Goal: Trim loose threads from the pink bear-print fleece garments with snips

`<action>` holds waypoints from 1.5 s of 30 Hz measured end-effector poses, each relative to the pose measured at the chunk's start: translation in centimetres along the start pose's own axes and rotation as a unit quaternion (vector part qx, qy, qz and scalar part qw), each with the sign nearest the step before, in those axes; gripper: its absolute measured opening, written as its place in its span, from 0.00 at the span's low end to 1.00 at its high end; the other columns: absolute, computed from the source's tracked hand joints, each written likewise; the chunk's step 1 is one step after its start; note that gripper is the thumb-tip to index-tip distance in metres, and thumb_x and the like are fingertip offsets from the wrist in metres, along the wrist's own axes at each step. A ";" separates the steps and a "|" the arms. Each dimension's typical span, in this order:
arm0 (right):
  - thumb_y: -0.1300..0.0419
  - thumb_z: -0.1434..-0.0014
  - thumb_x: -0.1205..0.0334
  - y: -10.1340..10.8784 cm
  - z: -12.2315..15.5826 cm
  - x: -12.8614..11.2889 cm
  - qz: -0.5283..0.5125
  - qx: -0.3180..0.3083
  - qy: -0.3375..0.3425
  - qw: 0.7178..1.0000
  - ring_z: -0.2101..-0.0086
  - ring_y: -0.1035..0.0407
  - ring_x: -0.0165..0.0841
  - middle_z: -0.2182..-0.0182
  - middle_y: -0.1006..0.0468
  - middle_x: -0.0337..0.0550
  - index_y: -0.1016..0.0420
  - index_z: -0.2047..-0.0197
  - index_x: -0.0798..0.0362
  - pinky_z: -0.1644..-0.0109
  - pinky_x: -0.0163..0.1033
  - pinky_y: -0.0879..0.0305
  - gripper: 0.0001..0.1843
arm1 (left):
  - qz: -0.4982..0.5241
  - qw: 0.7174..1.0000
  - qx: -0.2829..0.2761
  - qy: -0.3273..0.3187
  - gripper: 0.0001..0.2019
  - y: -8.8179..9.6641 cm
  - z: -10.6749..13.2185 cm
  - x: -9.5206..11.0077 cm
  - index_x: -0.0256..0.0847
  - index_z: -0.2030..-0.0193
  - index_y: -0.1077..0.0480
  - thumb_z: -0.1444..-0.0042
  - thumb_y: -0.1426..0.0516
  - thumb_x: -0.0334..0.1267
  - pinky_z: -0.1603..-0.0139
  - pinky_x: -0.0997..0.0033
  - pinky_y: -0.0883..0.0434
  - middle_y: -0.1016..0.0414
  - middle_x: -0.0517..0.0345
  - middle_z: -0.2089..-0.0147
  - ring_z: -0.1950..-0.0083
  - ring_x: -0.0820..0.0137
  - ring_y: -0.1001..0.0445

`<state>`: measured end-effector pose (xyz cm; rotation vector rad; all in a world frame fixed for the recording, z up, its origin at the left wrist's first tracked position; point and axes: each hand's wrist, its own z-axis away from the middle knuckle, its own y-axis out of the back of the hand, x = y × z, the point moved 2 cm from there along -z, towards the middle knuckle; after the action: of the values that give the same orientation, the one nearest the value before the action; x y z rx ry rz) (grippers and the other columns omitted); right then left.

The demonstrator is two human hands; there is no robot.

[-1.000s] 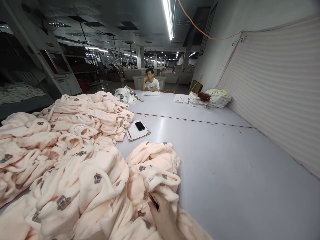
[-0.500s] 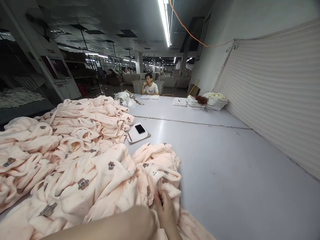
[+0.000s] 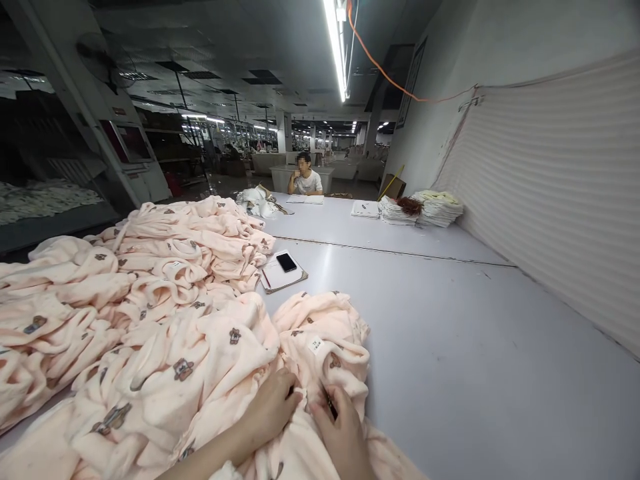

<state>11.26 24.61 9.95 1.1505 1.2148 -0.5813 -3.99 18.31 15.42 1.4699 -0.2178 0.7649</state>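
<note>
One thin dark tool (image 3: 329,404) is pinched in the right grip (image 3: 344,428), pointing ahead and a bit left. Pink cloth (image 3: 339,341) lies under both hands on the worktop (image 3: 450,367); the left grip (image 3: 271,404), near the tool, pinches a fold.

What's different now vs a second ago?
Left hand: out of view then, now in from the lower left and pinching the pale pink printed fleece beside the right hand. The whole view has shifted slightly.

Same: the right hand holds the slim dark tool at the fleece; the smartphone lies on the paper pad; the co-worker sits across the table.
</note>
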 end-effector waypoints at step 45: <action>0.40 0.44 0.57 0.6 0.3 -2.6 0.028 -0.093 0.028 0.995 0.63 0.26 0.41 0.67 0.19 0.41 0.19 0.65 0.45 0.59 0.39 0.34 0.08 | 0.063 0.996 -0.043 0.037 0.06 0.9 0.5 -0.3 0.41 0.74 0.33 0.51 0.50 0.31 0.66 0.70 0.35 0.28 0.59 0.72 0.65 0.66 0.27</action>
<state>11.10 24.04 12.60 1.0440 1.2529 -0.3872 -4.56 17.72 16.03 1.3545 -0.2860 0.8994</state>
